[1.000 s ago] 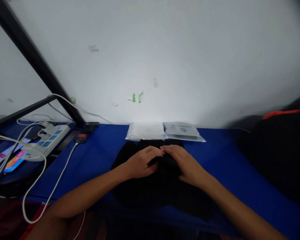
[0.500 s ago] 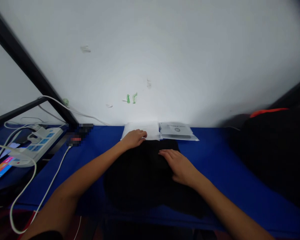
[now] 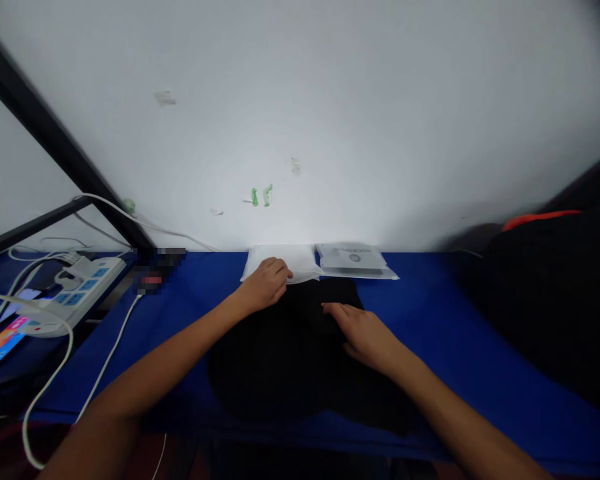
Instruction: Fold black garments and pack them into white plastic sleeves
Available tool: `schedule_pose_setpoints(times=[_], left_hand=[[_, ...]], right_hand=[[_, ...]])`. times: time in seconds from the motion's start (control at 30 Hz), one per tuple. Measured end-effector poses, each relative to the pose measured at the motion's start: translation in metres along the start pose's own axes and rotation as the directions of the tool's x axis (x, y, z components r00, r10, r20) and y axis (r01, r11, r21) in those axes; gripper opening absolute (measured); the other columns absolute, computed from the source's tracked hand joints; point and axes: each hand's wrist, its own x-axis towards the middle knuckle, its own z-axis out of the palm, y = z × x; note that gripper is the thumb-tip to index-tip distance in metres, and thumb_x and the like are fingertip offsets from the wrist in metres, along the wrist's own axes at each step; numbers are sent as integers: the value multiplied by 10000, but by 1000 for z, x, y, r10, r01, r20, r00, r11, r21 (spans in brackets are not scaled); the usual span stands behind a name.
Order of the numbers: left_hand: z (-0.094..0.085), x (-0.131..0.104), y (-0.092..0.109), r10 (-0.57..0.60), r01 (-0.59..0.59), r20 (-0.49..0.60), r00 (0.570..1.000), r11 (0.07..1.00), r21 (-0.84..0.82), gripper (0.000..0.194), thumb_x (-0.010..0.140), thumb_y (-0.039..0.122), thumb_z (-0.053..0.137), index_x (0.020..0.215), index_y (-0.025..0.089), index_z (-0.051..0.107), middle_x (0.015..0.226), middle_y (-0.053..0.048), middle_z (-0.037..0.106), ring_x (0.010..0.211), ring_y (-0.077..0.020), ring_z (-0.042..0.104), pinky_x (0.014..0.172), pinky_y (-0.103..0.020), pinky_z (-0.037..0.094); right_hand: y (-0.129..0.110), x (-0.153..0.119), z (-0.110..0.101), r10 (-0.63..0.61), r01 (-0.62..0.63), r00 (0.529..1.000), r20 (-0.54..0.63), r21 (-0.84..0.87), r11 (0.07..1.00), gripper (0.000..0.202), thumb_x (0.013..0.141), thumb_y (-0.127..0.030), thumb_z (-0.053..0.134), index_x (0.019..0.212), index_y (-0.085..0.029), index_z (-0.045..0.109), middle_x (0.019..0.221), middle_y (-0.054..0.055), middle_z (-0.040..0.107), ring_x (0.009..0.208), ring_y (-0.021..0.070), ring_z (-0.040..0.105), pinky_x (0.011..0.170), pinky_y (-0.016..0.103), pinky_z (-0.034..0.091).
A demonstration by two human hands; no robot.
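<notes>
A dark, folded black garment point(image 3: 300, 360) lies on the blue table in front of me; its kind is hard to make out. My left hand point(image 3: 267, 287) is at its far left edge, fingers curled and closed on the near edge of a white plastic bag point(image 3: 260, 257). On the garment's upper right part rests my right hand point(image 3: 367, 333), its fingers bent into the black fabric and gripping it. Just right of the white bag lies a translucent zip bag point(image 3: 353, 263) with dark print. My fingertips are partly hidden.
A white power strip point(image 3: 87, 297) with plugs and cables sits at the left, beside a lit phone point(image 3: 3, 343). A white cable point(image 3: 113, 353) crosses the blue table point(image 3: 425, 313). A large black item with an orange edge point(image 3: 545, 287) stands at the right. Behind is a white wall point(image 3: 380, 133).
My left hand has curled more, and the white bag's near edge now bulges beside its fingers. My right hand has shifted slightly right, still on the black garment.
</notes>
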Motion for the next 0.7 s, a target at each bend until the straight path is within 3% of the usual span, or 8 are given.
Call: schedule_pose_setpoints(times=[0.07,0.13,0.27,0.33,0.43,0.53,0.6,0.7], left_hand=[[-2,-5,9,2,-6,-87,996,999,-44,206,881,73,441,1011,121,593,975,-108,565,993,-242,509,910,-408,466],[-4,-8,20,-6,-6,-123,992,996,-93,226,890,51,411,1005,132,588,972,-104,559,990,-239,505,887,-407,483],[-8,-14,45,13,-32,-87,996,976,-215,231,934,75,401,1044,147,592,986,-96,556,1002,-232,505,902,-400,491],[-10,-17,57,13,-33,-72,997,957,-289,227,956,115,414,1094,158,589,1015,-92,548,1022,-224,504,921,-383,489],[-12,-23,69,-47,24,-50,998,922,-386,256,970,146,408,1149,177,589,1040,-83,525,1029,-210,509,932,-361,486],[-15,-26,74,-98,90,5,995,885,-457,282,958,160,422,1187,199,584,1068,-75,508,1036,-202,514,941,-355,482],[-16,-27,75,-113,114,29,993,883,-456,302,940,156,437,1200,208,583,1079,-76,508,1039,-205,512,939,-359,481],[-16,-27,74,-106,115,46,993,933,-341,328,904,131,460,1190,202,605,1060,-92,536,1003,-228,516,905,-384,480]], right_hand=[[2,-2,-2,-31,32,999,-41,30,999,585,549,30,446,1092,-181,503,1219,152,648,1079,284,647,823,400,549],[4,-4,-2,-169,183,976,-136,94,979,468,592,1,479,1011,-206,489,1287,158,611,1146,279,613,853,407,541],[4,-4,2,-454,509,838,-302,133,851,201,761,-104,522,916,-225,482,1412,152,517,1311,253,475,993,463,474],[2,-3,6,-453,497,841,-297,90,863,164,828,-95,469,921,-217,528,1414,128,521,1328,240,455,1028,471,453],[0,-2,15,-376,394,888,-266,15,919,256,891,-90,414,1025,-208,598,1374,99,562,1299,231,489,1033,444,468],[-1,-4,21,-402,393,860,-315,-94,915,357,916,-85,391,1213,-192,557,1336,139,580,1270,250,518,983,431,512],[-3,-4,24,-436,401,828,-352,-172,900,433,912,-59,370,1314,-172,486,1305,182,585,1248,273,536,938,436,538],[-7,-3,25,-405,361,849,-339,-189,913,515,881,-44,373,1387,-129,407,1270,223,586,1183,292,582,888,421,566]])
